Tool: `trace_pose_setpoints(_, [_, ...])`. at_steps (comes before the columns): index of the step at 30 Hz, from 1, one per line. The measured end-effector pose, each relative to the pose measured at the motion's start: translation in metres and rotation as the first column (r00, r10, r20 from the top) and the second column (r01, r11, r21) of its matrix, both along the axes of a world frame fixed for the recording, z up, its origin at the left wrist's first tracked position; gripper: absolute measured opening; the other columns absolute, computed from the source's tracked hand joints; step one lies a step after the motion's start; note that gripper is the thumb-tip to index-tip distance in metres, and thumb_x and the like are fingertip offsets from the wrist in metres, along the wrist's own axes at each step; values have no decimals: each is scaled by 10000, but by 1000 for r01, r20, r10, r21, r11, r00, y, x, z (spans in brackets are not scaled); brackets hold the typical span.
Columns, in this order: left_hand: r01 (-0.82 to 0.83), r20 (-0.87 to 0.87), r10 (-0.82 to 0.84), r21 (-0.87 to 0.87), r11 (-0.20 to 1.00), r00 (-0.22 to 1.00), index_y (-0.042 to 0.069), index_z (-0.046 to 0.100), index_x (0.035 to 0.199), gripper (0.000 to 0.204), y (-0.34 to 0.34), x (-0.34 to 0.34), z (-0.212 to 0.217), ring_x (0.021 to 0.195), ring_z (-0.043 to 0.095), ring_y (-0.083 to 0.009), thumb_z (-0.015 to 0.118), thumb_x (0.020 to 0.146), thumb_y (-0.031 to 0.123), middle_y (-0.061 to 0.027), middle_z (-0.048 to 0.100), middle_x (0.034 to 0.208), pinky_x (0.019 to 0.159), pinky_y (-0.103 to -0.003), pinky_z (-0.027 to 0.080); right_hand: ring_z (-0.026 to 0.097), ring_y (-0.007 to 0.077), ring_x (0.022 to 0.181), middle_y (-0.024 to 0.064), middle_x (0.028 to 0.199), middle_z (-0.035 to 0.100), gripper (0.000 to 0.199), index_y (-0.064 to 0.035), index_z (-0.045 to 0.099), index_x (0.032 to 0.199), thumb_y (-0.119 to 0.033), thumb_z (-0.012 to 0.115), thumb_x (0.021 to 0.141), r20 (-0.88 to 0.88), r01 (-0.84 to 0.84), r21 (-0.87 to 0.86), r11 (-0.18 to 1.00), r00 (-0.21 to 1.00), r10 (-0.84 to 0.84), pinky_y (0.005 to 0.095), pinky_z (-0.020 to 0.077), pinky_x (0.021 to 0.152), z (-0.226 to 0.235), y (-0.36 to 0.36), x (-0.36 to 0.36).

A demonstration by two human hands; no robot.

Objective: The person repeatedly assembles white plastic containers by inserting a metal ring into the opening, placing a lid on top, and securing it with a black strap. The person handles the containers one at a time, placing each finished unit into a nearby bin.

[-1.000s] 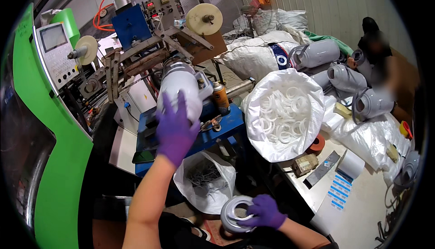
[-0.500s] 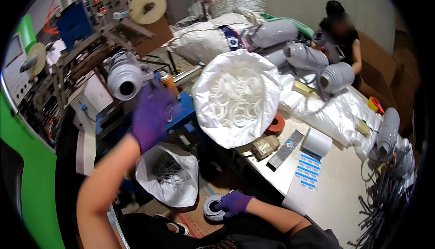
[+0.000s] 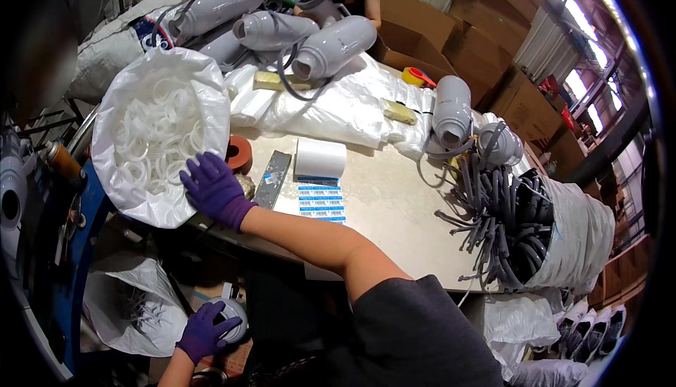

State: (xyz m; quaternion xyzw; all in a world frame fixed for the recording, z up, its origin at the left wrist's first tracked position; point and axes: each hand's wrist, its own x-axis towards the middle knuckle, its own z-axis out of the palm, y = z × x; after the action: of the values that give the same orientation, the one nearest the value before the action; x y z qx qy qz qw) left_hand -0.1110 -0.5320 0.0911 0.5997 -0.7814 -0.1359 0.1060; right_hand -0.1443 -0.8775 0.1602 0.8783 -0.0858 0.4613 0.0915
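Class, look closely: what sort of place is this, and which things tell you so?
Probably a small factory or packing workshop: a sack of white plastic rings, grey cylinder parts piled on the table, and stacked cardboard boxes.

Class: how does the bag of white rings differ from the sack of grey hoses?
The bag of white rings lies tilted, mouth wide, left on the table; the sack of grey hoses stands at its right. The rings lie inside; the hoses stick out. Both are white and open.
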Motion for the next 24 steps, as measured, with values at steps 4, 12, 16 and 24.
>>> trace_pose_setpoints(4, [19,-118,-8,99,995,993,240,684,1263,620,5,11,17,1220,540,-417,828,662,193,-171,559,1292,997,-492,499,555,350,1239,129,1301,606,489,-129,653,1249,-209,699,769,108,-279,-1,960,955,277,539,436,1101,28,-2,-30])
trace_pose_setpoints(12, [-701,-517,519,-255,666,681,55,625,1312,618,116,87,101,1370,517,-367,726,881,486,-201,509,1521,1119,-457,419,654,342,1058,156,1126,708,230,-24,691,1146,-93,637,933,218,291,226,930,915,-339,442,498,939,70,-75,-347])
trace_pose_setpoints(16, [-873,-723,553,-143,467,414,-14,553,1433,597,163,169,147,1300,556,-277,646,977,359,-166,573,1463,1113,-410,422,616,373,1124,177,1189,676,513,-37,564,1393,-193,686,920,252,911,62,407,381,-890,458,452,1006,65,-97,-500])
trace_pose_setpoints(24, [-874,-919,364,44,483,155,13,583,1367,415,97,164,43,1205,601,-231,520,1074,301,-114,635,1315,1063,-363,461,696,296,928,179,1101,722,554,-145,549,1481,-191,635,935,-217,611,709,352,664,-715,422,531,861,66,-109,-521])
